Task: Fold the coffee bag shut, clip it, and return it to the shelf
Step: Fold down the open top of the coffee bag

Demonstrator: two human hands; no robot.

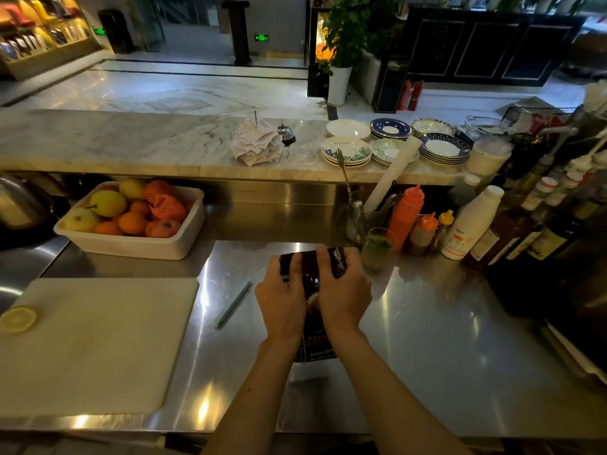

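On steel counter: hands pressing glossy coffee bag.

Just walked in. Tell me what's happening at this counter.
A person is working on a dark, glossy coffee bag lying on the stainless steel counter. Both the left hand and the right hand press on its far end, apparently folding the top over. The long pale blue-green sealing clip lies untouched on the counter to the left, beside the white cutting board. The bag isn't clipped yet.
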